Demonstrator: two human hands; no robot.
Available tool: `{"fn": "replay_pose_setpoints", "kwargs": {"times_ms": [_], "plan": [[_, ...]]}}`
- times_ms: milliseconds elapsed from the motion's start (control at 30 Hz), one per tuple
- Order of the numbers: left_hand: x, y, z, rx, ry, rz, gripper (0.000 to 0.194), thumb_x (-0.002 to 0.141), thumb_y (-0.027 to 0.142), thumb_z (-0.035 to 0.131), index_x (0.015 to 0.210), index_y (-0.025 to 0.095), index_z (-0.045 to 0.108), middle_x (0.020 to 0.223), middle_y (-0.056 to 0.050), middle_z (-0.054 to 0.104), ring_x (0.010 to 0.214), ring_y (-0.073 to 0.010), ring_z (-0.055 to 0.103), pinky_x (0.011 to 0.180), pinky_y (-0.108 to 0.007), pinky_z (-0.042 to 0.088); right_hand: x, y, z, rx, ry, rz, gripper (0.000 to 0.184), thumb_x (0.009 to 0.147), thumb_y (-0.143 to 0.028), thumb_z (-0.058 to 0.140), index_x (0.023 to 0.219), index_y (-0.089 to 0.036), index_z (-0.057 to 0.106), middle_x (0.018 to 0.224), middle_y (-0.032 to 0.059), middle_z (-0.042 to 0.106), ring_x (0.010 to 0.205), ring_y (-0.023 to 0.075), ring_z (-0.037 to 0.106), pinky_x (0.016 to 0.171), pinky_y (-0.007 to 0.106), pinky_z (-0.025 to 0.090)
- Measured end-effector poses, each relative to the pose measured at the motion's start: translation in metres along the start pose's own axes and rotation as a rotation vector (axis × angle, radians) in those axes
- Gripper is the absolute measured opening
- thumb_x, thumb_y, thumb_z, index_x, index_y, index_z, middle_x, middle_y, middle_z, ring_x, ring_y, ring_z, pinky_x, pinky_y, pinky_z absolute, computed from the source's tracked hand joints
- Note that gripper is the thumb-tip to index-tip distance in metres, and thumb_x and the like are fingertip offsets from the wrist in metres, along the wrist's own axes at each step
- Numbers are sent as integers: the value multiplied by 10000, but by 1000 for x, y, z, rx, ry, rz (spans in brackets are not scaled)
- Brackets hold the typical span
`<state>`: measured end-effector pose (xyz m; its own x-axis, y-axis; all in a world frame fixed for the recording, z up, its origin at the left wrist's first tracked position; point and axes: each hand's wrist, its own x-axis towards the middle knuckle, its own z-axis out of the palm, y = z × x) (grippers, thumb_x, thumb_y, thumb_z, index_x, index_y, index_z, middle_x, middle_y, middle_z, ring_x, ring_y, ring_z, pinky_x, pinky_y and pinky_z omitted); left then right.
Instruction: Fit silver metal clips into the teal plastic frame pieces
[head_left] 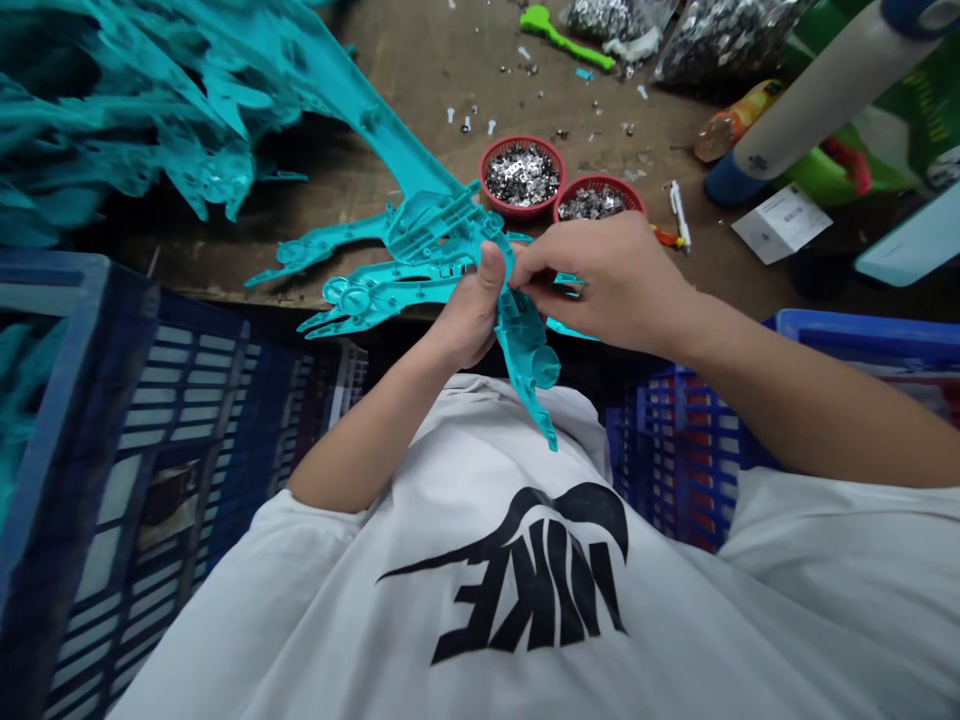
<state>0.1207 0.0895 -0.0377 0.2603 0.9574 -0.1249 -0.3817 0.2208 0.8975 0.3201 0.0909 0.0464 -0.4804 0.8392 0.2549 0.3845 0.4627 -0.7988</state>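
A turquoise moulded plastic part (431,228) with several long arms lies across the near edge of the table. My left hand (477,305) is wrapped round its near end, thumb up on top. Close beside that thumb, my right hand (600,280) pinches its fingertips against the part; whatever is between them is too small or hidden to make out. Just beyond my hands stand two round red baskets, one (523,215) full of small shiny metal pieces and another (600,184) partly behind my right hand.
A heap of turquoise parts (135,110) covers the table's left side. Bags of metal pieces (720,40), a green tool (566,40), a grey-and-blue cylinder (817,95) and a small white box (781,223) lie at the right. Blue crates (112,330) stand on both sides of me.
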Motion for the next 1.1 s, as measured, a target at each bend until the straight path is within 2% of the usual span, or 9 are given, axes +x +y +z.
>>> {"fn": "replay_pose_setpoints", "kwargs": {"times_ms": [67,200,367,533,633,733,967,1033,1100], "plan": [[2,-1,0,-32,-10,-3,828,1063,1042,707,1278,247,786,1274,-105,845,1423,-474,863,985,-522,790,-3,-5,-2,-202,-39,-68,100,1058,-220,888,1111,-303,908,1099,-9,917,1154,283,864,1035,411,665],[6,-1,-1,-67,-45,-28,719,1100,947,769,1152,230,774,1230,-115,857,1439,-468,864,1035,-540,803,-6,-11,-5,-444,-78,-125,213,1182,-249,694,1243,-299,891,1196,23,930,1194,275,859,984,403,646],[11,-6,-6,-23,-15,19,667,1129,895,784,1057,232,773,1222,-95,875,1508,-448,835,1099,-545,797,-5,-11,2,-526,-109,-121,222,1189,-217,666,1258,-286,865,1176,29,920,1152,274,860,984,404,631],[16,-13,-9,-44,39,51,665,1138,874,789,989,227,753,1271,-86,884,1537,-425,821,1148,-528,777,-4,-20,8,-626,-126,-69,234,1198,-197,635,1220,-272,855,1225,59,920,1231,313,852,1020,435,619],[17,-15,-9,-94,48,34,603,1171,814,786,1041,225,783,1316,-94,882,1582,-430,795,1178,-541,760,-2,-27,7,-640,-142,-7,239,1199,-180,626,1235,-270,845,1259,72,917,1246,331,856,1043,458,617],[18,-16,-9,-76,0,52,556,1172,777,814,1058,233,803,1309,-89,890,1621,-428,769,1218,-539,742,0,-29,7,-600,-119,48,231,1163,-149,668,1272,-276,827,1269,72,916,1234,342,870,1068,474,631],[16,-12,-8,-15,-5,53,652,1087,896,848,1009,255,757,1082,-74,862,1462,-406,854,1206,-527,743,-4,-29,17,-580,-123,48,213,1167,-169,624,1241,-294,780,1257,67,919,1227,333,865,1073,465,634],[12,-9,-5,-18,-4,30,705,1067,954,822,1039,253,751,1071,-82,839,1410,-410,871,1169,-542,753,0,-26,6,-554,-93,47,197,1154,-187,668,1273,-298,779,1287,60,911,1176,305,870,1043,442,636],[7,-5,-4,-20,-6,0,760,1034,1015,797,1088,259,748,1032,-79,812,1316,-404,895,1097,-547,770,6,-17,-19,-550,65,84,194,1157,-223,718,1328,-297,771,1352,58,898,1139,263,862,1007,406,643]]}}
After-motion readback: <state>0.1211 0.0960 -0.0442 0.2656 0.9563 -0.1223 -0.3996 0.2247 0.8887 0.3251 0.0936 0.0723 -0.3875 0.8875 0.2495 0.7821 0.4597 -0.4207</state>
